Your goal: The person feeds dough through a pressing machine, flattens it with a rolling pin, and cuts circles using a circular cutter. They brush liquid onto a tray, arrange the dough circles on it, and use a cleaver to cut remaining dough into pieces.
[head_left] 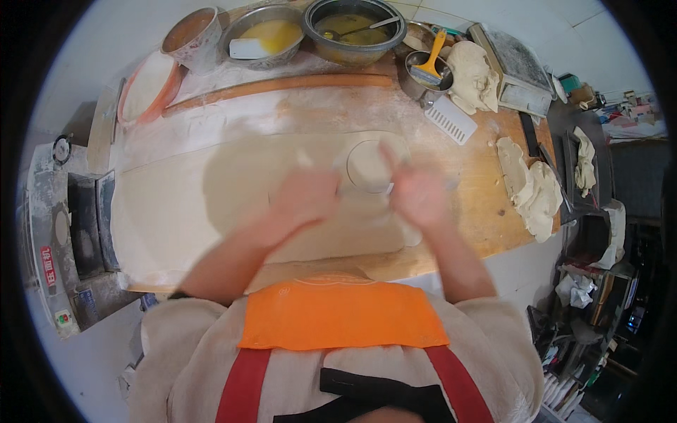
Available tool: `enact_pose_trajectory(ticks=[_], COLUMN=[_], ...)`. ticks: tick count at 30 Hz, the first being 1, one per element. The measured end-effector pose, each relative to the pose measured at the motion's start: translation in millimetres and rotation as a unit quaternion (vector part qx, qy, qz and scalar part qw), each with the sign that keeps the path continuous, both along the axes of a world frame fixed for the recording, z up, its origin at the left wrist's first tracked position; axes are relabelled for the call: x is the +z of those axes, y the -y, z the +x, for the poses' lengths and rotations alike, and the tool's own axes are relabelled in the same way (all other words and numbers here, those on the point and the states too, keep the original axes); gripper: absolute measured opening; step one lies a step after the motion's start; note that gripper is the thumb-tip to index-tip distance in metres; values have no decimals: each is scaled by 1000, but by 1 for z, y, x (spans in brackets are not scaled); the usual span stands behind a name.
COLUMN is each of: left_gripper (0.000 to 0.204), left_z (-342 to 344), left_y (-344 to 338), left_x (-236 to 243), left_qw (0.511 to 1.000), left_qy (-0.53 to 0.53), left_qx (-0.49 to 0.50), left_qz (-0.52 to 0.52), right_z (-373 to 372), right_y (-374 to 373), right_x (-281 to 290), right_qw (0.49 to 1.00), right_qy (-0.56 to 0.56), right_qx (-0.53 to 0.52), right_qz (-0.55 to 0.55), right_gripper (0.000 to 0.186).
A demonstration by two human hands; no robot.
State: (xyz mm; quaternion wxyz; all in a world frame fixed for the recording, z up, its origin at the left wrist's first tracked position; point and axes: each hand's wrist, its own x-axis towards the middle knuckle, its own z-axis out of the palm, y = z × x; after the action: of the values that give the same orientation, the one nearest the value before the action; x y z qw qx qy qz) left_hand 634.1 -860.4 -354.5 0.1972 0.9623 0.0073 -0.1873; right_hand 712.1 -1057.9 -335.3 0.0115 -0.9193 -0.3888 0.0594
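A wide rolled sheet of pale dough (pixel 159 204) lies on the floured wooden board (pixel 486 211), with a round outline (pixel 363 156) marked in its right part. My left hand (pixel 303 197) is over the middle of the sheet, its fingers looking curled but smeared by motion. Just right of and below the circle is my right hand (pixel 416 197), also badly blurred, with a small pale object or glint near its fingertips. Whether either hand grips anything is unclear.
Along the back stand a tub (pixel 190 42), bowls (pixel 264 46), a pot (pixel 352 32), a long wooden rod (pixel 275 84) and a brush (pixel 430 63) in a container. A white slotted scraper (pixel 451 120) and dough scraps (pixel 536 197) lie rightward. A machine (pixel 67 247) borders the left.
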Motion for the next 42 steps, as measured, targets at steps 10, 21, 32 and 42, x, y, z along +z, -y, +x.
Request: enact_pose_trajectory(ticks=[10, 21, 32, 42], left_gripper=[31, 26, 28, 26], left_z=[10, -88, -51, -176], left_y=[-87, -107, -205, -229], left_x=[-83, -10, -32, -26], left_qw=[997, 992, 990, 988], left_qy=[-80, -45, -78, -104], left_qx=[15, 117, 104, 116], left_qz=[3, 20, 48, -2], right_z=[39, -55, -17, -136], right_y=[-103, -138, -234, -261], right_x=[21, -17, -51, -36], right_qw=[993, 995, 996, 993], right_qy=[-27, -79, -70, -82], right_qx=[-27, 47, 40, 79], right_qz=[108, -49, 25, 4], right_gripper=[60, 58, 64, 66])
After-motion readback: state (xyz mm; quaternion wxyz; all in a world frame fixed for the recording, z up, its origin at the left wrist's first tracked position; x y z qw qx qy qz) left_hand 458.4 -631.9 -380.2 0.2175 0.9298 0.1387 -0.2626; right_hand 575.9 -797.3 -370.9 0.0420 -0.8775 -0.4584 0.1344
